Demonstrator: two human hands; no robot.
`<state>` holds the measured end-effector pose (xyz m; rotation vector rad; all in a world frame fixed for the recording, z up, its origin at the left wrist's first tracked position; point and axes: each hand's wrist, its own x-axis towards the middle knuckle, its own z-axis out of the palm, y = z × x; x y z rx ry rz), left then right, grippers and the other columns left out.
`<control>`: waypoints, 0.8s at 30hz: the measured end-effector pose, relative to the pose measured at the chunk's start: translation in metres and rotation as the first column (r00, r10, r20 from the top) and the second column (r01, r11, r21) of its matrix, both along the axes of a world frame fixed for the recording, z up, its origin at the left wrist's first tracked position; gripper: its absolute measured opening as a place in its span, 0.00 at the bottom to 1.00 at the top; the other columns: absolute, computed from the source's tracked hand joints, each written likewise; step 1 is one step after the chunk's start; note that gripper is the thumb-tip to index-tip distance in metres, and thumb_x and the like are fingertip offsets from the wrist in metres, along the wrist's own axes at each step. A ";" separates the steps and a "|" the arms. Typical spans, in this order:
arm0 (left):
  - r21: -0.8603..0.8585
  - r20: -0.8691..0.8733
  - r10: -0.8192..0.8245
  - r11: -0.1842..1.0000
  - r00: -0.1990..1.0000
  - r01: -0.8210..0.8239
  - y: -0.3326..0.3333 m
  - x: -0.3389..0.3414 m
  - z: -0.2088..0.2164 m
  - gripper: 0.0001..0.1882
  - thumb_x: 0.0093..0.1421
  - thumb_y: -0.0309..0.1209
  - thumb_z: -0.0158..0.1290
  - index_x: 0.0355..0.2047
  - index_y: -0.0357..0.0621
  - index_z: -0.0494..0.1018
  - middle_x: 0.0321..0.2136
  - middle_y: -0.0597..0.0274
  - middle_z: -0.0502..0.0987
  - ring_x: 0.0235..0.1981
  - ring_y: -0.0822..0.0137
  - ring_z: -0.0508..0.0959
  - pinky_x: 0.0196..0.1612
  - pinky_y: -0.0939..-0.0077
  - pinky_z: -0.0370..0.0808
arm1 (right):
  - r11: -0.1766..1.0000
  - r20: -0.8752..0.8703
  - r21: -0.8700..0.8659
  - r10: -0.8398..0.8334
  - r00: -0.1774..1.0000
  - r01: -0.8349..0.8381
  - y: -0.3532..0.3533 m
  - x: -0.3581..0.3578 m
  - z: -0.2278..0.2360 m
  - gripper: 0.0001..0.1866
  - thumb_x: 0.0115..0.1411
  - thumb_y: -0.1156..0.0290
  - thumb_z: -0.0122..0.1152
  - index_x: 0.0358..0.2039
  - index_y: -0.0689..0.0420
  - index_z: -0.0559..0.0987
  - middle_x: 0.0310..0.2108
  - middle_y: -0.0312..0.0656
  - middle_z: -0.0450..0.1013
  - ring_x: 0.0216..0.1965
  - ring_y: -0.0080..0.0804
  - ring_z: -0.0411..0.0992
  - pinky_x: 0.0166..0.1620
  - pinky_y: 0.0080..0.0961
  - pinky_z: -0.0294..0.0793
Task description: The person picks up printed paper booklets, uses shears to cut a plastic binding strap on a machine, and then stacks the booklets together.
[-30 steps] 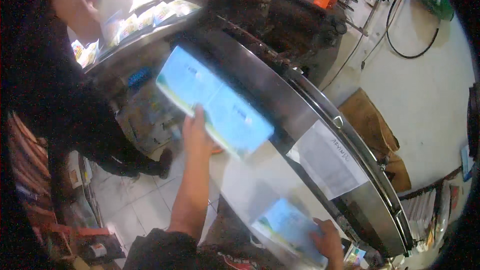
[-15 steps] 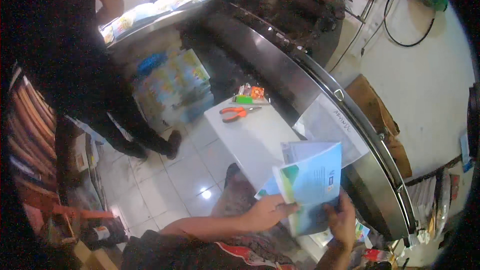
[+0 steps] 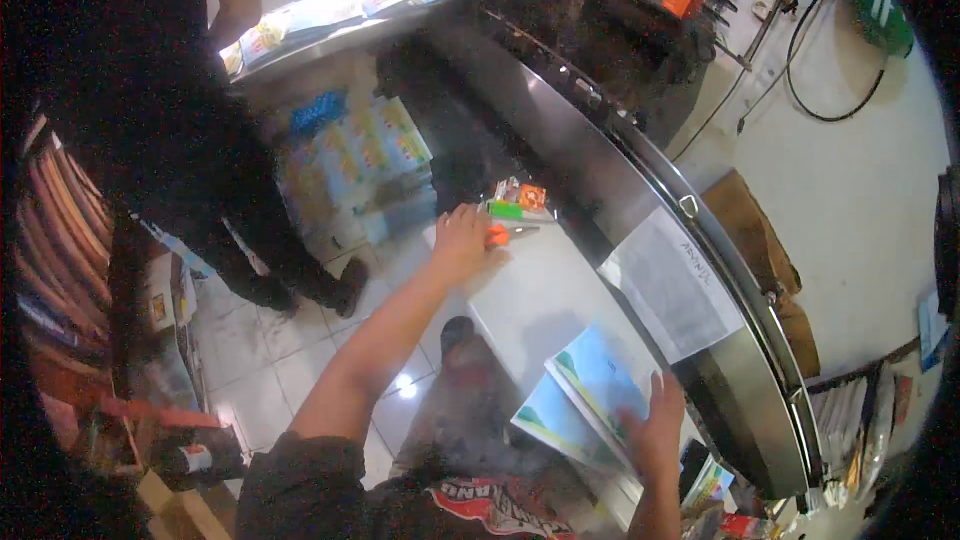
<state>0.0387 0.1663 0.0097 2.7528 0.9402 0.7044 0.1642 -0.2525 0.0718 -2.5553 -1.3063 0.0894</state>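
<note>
My left hand is stretched forward to the far end of a white bench top, its fingers curled over the orange handles of a pair of pliers. Only part of a handle and the metal jaws show past the fingers. Nearer to me, my right hand rests at the right edge of a blue and green booklet with its fingers apart, slightly blurred. That booklet lies on the bench, overlapping a second similar booklet at its left.
Small orange and green packets lie just beyond the pliers. A long metal machine with a white sheet on it runs along the right. Another person stands at far left, beside stacked printed sheets.
The open booklet that both hands held up is now lying on the bench. My left hand has left it and reached forward to the pliers; my right hand stays beside the booklet.
</note>
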 end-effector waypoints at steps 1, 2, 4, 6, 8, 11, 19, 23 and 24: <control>0.111 -0.040 0.002 0.994 0.999 0.002 0.005 0.006 -0.012 0.32 0.59 0.48 0.55 0.56 0.38 0.67 0.58 0.46 0.65 0.62 0.48 0.61 0.63 0.45 0.57 | 1.000 0.068 0.024 -0.006 0.998 0.004 0.006 -0.018 0.010 0.43 0.52 0.52 0.66 0.63 0.60 0.62 0.66 0.61 0.53 0.67 0.60 0.51 0.66 0.60 0.46; 0.001 -0.069 -0.054 0.999 0.996 0.054 0.004 0.008 -0.009 0.29 0.61 0.47 0.52 0.55 0.38 0.68 0.55 0.46 0.67 0.60 0.48 0.62 0.61 0.45 0.57 | 1.000 0.070 0.018 -0.020 0.997 0.019 0.009 -0.038 0.019 0.43 0.52 0.52 0.66 0.63 0.60 0.62 0.66 0.61 0.53 0.67 0.60 0.51 0.66 0.60 0.46; -0.091 -0.064 -0.085 0.993 0.994 0.079 0.011 0.006 0.005 0.28 0.60 0.46 0.53 0.54 0.38 0.68 0.54 0.46 0.67 0.60 0.48 0.63 0.60 0.45 0.57 | 0.978 0.069 -0.018 0.210 0.975 -0.209 0.015 -0.073 0.031 0.48 0.51 0.39 0.64 0.64 0.55 0.62 0.67 0.62 0.51 0.68 0.62 0.48 0.65 0.68 0.41; -0.182 -0.038 -0.096 0.980 0.995 0.087 0.004 0.022 -0.009 0.28 0.60 0.45 0.53 0.54 0.38 0.68 0.53 0.46 0.67 0.59 0.48 0.64 0.59 0.46 0.58 | 0.973 0.072 -0.136 0.200 0.977 -0.189 0.002 -0.056 -0.009 0.48 0.51 0.36 0.62 0.65 0.53 0.62 0.67 0.61 0.50 0.68 0.62 0.48 0.64 0.69 0.41; -0.196 0.058 -0.054 0.978 0.997 0.064 0.006 0.027 -0.023 0.30 0.58 0.47 0.55 0.54 0.38 0.67 0.58 0.47 0.64 0.62 0.48 0.61 0.61 0.47 0.58 | 0.963 0.079 -0.221 0.173 0.982 -0.152 0.002 -0.049 -0.041 0.46 0.51 0.38 0.63 0.64 0.52 0.64 0.67 0.59 0.52 0.68 0.61 0.49 0.64 0.69 0.41; -0.003 0.143 -0.045 0.999 0.989 0.046 0.007 0.027 -0.035 0.28 0.58 0.45 0.56 0.53 0.39 0.68 0.58 0.47 0.64 0.61 0.48 0.62 0.60 0.48 0.59 | 0.968 0.145 -0.199 0.186 0.972 -0.156 0.000 -0.039 -0.059 0.43 0.51 0.42 0.65 0.61 0.54 0.66 0.66 0.57 0.54 0.68 0.60 0.50 0.64 0.69 0.42; 0.010 0.175 -0.069 0.998 0.982 0.068 -0.010 0.011 -0.017 0.28 0.56 0.42 0.58 0.52 0.38 0.67 0.57 0.48 0.65 0.60 0.48 0.62 0.60 0.50 0.58 | 0.998 -0.009 -0.030 0.055 0.998 -0.056 0.011 -0.033 -0.013 0.46 0.48 0.49 0.71 0.61 0.59 0.62 0.65 0.58 0.55 0.66 0.59 0.52 0.65 0.64 0.47; -0.122 0.460 -0.196 0.952 0.866 0.281 -0.048 0.018 0.008 0.24 0.56 0.38 0.58 0.49 0.38 0.68 0.52 0.46 0.68 0.57 0.47 0.65 0.59 0.54 0.61 | 0.959 -0.115 0.275 0.099 0.988 -0.064 0.040 -0.027 0.016 0.46 0.48 0.55 0.73 0.62 0.60 0.61 0.65 0.61 0.54 0.64 0.61 0.54 0.65 0.55 0.54; -0.117 0.550 -0.228 0.931 0.803 0.345 -0.063 0.023 0.016 0.22 0.56 0.36 0.58 0.47 0.39 0.69 0.51 0.46 0.68 0.54 0.47 0.67 0.56 0.55 0.64 | 0.960 -0.121 0.275 0.099 0.988 -0.063 0.050 -0.024 0.022 0.46 0.48 0.55 0.73 0.62 0.60 0.61 0.65 0.61 0.54 0.64 0.61 0.54 0.65 0.55 0.54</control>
